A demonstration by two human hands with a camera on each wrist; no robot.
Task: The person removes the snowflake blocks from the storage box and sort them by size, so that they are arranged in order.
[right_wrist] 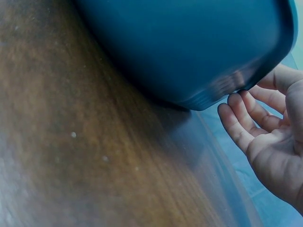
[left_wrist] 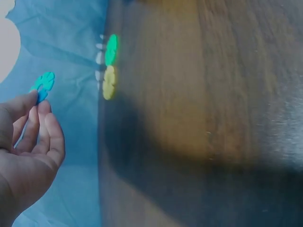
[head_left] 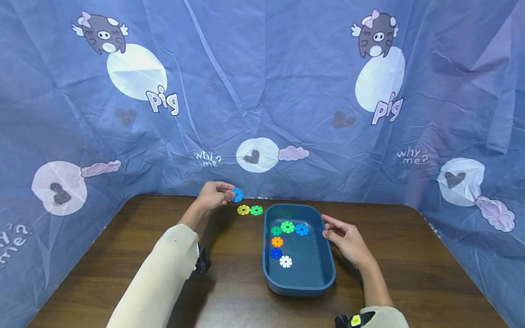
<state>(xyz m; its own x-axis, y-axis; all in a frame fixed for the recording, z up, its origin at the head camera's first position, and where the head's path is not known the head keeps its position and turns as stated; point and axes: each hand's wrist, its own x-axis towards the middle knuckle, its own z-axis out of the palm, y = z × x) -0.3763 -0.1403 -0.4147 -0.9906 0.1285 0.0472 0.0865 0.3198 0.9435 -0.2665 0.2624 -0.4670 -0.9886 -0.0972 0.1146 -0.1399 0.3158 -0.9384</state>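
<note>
A light-blue, flower-shaped plastic disc with a slotted edge [head_left: 239, 195] is held pinched at its rim between the thumb and fingertips of the left hand [head_left: 214, 196], above the far edge of the brown wood-grain table [head_left: 234, 278] and in front of the blue printed curtain [head_left: 264, 68]; by this rim hold, it is judged, most of its face and slots are left uncovered. Just below it, a yellow slotted disc [head_left: 246, 210] and a green slotted disc [head_left: 259, 210] are laid side by side on the table; whether they are joined cannot be told. The outer right wall of a dark-blue, rounded rectangular box [head_left: 299, 289] is touched by the right hand [head_left: 347, 241], its fingers loosely extended and its thumb apart from them, presumably so that the box is steadied. Inside, a dark-green disc [head_left: 274, 231], a bright-green disc [head_left: 290, 227], a mid-blue disc [head_left: 305, 229], an orange disc [head_left: 280, 242], a deep-blue disc [head_left: 273, 253] and a white disc [head_left: 289, 262] are found towards the left and far parts, by which the near right floor is left bare.
</note>
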